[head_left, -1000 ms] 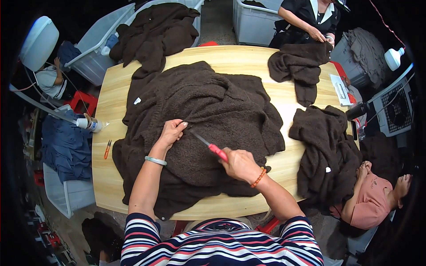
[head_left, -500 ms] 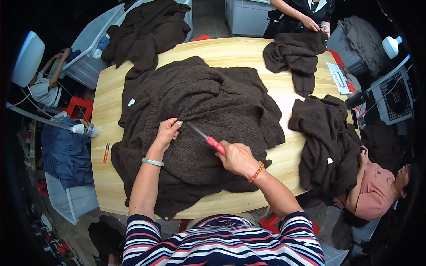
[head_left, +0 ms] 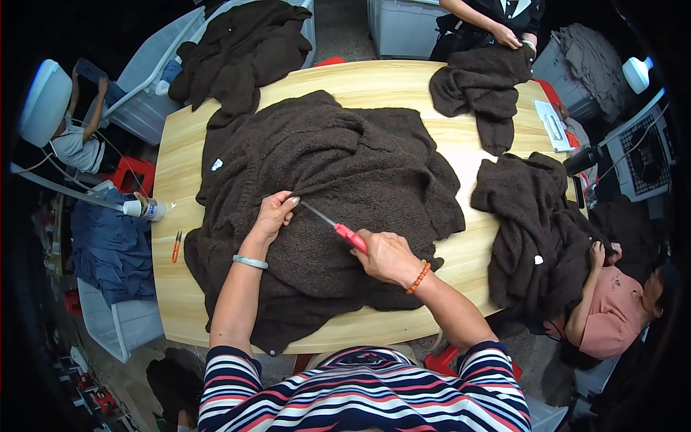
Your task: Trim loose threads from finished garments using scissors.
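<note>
A dark brown knitted sweater (head_left: 360,245) lies bunched and spread across the middle of the table. Thumb and fingertips of my left hand (head_left: 275,214) pinch a raised fold of the knit. My right hand (head_left: 387,255) is closed round the red handle of a hand tool with a thin metal shaft (head_left: 322,214). That shaft slants up and left, and its far end reaches the knit beside my left fingertips. What its tip is like is too small to tell. A small white tag (head_left: 217,165) shows on the sweater's left part.
Small orange-handled snips (head_left: 176,246) lie at the left of the wooden table (head_left: 403,327). More brown knitwear (head_left: 533,237) covers the right side, where a co-worker in pink (head_left: 608,309) handles it. Another co-worker's hands (head_left: 507,36) work at the far right. Lamps (head_left: 44,101) flank the table.
My hands and the tool keep nearly the same place on the knit. The whole view has shifted slightly. A second hand of the co-worker in pink now shows at the garment.
</note>
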Available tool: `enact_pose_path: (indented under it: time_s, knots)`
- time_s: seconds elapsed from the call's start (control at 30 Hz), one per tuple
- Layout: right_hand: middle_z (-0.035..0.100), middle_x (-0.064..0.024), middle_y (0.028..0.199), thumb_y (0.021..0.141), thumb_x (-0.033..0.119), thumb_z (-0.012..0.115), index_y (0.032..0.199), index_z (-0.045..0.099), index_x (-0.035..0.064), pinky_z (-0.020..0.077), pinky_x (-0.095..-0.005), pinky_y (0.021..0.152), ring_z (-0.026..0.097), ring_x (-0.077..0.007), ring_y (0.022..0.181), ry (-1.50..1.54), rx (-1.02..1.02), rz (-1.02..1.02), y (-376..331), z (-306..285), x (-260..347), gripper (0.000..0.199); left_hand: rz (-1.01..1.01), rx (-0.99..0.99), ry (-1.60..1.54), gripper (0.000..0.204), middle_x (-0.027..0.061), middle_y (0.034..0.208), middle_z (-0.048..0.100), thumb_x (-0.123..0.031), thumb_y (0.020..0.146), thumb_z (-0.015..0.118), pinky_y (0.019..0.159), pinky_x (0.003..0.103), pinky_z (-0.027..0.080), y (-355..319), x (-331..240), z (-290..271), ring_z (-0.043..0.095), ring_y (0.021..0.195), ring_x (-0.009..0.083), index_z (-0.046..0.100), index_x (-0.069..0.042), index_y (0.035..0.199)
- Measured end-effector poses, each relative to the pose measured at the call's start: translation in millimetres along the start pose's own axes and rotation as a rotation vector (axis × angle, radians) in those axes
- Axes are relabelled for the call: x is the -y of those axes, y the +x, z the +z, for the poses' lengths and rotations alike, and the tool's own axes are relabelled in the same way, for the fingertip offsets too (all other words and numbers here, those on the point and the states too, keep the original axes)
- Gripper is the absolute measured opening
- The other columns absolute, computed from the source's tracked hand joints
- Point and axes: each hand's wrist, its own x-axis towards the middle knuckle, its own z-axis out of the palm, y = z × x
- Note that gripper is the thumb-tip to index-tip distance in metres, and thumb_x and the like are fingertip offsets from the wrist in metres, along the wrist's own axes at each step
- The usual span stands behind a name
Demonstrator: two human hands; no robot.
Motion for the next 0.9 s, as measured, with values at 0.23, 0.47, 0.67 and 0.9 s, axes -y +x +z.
enact_pose_path:
  time_s: [0.23,0.47,0.67,0.9]
  knots:
    - [0.067,-0.0240,0.077,0.091,0.023,0.060,0.095,0.060,0.0016,0.0541,-0.0491,0.073,0.068,-0.0411,0.080,0.051,0.050,-0.060,0,-6,3,0.022,0.030,0.008,-0.041,0.009,-0.0090,0.071,0.053,-0.012,0.094,0.064,0.047,0.018,0.034,0,4,-1,0.045,0.054,0.0011,0.065,-0.009,0.101]
    - [0.066,-0.0234,0.078,0.092,0.023,0.060,0.105,0.059,0.0057,0.0518,-0.0504,0.074,0.066,-0.0427,0.079,0.069,0.005,0.011,-11,-13,-11,0.022,0.293,-0.240,0.606,0.033,0.0035,0.078,0.062,-0.015,0.084,0.074,0.065,0.030,0.048,-28,-26,-16,0.058,0.068,0.0163,0.062,-0.003,0.111]
    - [0.067,-0.0236,0.077,0.092,0.021,0.060,0.108,0.060,0.0069,0.0528,-0.0513,0.069,0.067,-0.0418,0.075,0.056,0.038,-0.037,-22,-14,6,0.021,0.109,-0.178,1.022,0.042,0.0196,0.100,0.069,-0.016,0.076,0.078,0.089,0.039,0.050,-49,-46,-41,0.066,0.096,0.0338,0.067,0.005,0.110]
    - [0.065,-0.0222,0.068,0.090,0.018,0.059,0.097,0.060,0.0015,0.0540,-0.0481,0.063,0.068,-0.0390,0.068,-0.078,0.080,-0.181,-11,0,31,0.018,0.183,-0.133,0.748,0.019,0.0009,0.078,0.060,-0.008,0.082,0.073,0.059,0.026,0.044,-50,-28,-47,0.052,0.065,0.0050,0.066,0.007,0.091]
